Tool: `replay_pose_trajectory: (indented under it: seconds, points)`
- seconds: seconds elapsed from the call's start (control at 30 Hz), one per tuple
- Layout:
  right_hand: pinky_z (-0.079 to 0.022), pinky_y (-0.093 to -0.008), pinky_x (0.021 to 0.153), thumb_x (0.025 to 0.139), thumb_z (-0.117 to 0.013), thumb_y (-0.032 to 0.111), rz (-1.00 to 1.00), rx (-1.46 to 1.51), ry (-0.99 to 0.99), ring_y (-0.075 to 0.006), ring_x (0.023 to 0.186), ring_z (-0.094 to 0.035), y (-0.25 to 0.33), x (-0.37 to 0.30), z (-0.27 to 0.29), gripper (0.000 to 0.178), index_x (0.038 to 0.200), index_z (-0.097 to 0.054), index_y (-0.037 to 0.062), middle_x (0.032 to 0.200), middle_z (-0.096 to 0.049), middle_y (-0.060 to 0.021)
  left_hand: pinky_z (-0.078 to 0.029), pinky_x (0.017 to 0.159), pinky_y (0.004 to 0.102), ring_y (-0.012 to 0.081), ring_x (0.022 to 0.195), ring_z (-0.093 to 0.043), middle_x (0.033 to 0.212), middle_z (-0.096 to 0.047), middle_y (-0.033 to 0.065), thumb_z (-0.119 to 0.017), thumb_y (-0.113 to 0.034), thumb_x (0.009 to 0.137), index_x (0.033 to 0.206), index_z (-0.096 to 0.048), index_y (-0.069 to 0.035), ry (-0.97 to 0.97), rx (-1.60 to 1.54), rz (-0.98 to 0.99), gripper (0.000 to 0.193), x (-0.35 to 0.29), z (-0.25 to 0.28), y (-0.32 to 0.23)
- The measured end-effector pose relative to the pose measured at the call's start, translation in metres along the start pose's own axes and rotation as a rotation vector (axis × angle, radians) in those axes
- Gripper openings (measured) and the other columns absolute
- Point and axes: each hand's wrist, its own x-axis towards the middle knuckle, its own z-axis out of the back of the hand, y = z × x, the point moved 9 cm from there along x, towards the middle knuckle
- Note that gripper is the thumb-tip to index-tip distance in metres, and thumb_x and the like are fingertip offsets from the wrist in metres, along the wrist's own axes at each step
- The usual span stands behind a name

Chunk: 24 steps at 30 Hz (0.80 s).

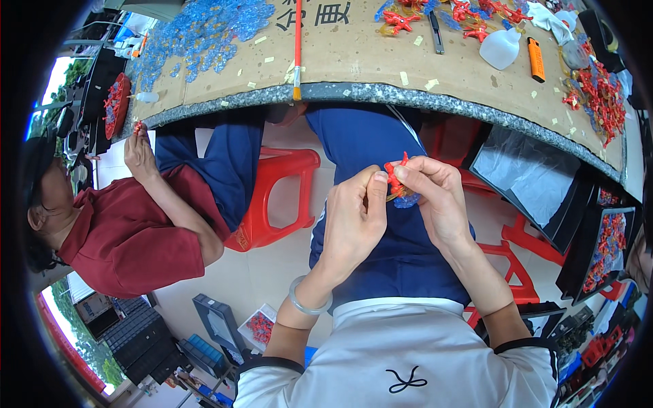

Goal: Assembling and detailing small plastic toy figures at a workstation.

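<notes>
Between my two hands, above my lap, is a small red plastic figure [394, 181] with yellowish and clear blue plastic parts [406, 200] at its underside. My left hand [357, 211] pinches it from the left with thumb and fingers closed. From the right, my right hand [435, 194] grips it too, its thumb pressed on the red part. The fingers cover much of the figure, so its exact shape is hard to tell.
Ahead stands a cardboard-covered table [354, 61] with a heap of blue pieces [204, 34], red figures [602, 102], a white bottle [501, 49], an orange lighter [536, 60], a cutter knife [436, 32] and a brush [297, 75]. A co-worker [143, 224] sits at my left beside a red stool [279, 197].
</notes>
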Motion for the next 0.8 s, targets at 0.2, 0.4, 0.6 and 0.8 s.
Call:
replay_pose_trajectory:
  seconds: [0.2, 0.4, 0.6, 0.8]
  points:
    - [-0.042, -0.0191, 0.066, 0.086, -0.065, 0.011, -0.085, 0.038, -0.002, -0.0042, 0.071, -0.056, -0.006, 0.000, 0.001, 0.012, 0.083, -0.068, 0.0003, 0.078, -0.066, -0.0025, -0.027, 0.047, 0.0217, 0.0037, 0.053, -0.034, 0.058, -0.040, -0.0024, -0.042, -0.025, 0.100, 0.071, -0.051, -0.001, 0.101, -0.014, 0.086, 0.039, -0.002, 0.000, 0.008]
    - [-0.050, -0.0250, 0.066, 0.090, -0.059, 0.016, -0.463, 0.550, 0.048, -0.0139, 0.077, -0.062, -0.043, -0.004, -0.002, 0.021, 0.098, -0.063, -0.0033, 0.089, -0.062, -0.0093, -0.027, 0.047, 0.0211, 0.0037, 0.052, -0.036, 0.057, -0.045, -0.0009, -0.039, -0.035, 0.100, 0.068, -0.052, -0.002, 0.103, -0.203, 0.006, 0.048, -0.001, 0.002, -0.004]
    - [-0.058, -0.0279, 0.068, 0.095, -0.054, 0.023, -0.626, 0.950, 0.125, -0.0217, 0.080, -0.063, -0.048, -0.013, -0.021, 0.039, 0.115, -0.049, -0.0100, 0.093, -0.060, -0.0164, -0.035, 0.056, 0.0195, 0.0051, 0.060, -0.045, 0.066, -0.050, 0.0000, -0.047, -0.028, 0.098, 0.083, -0.053, -0.002, -0.068, -0.069, -0.148, 0.031, 0.003, 0.017, -0.007]
    - [-0.061, -0.0311, 0.073, 0.095, -0.049, 0.017, -0.659, 1.171, 0.211, -0.0285, 0.087, -0.064, -0.044, -0.015, -0.028, 0.038, 0.115, -0.046, -0.0150, 0.101, -0.060, -0.0225, -0.046, 0.081, 0.0271, 0.0144, 0.095, -0.060, 0.109, -0.063, 0.0107, -0.055, -0.015, 0.093, 0.117, -0.055, 0.003, 0.047, -0.065, -0.285, 0.030, 0.014, 0.014, -0.015]
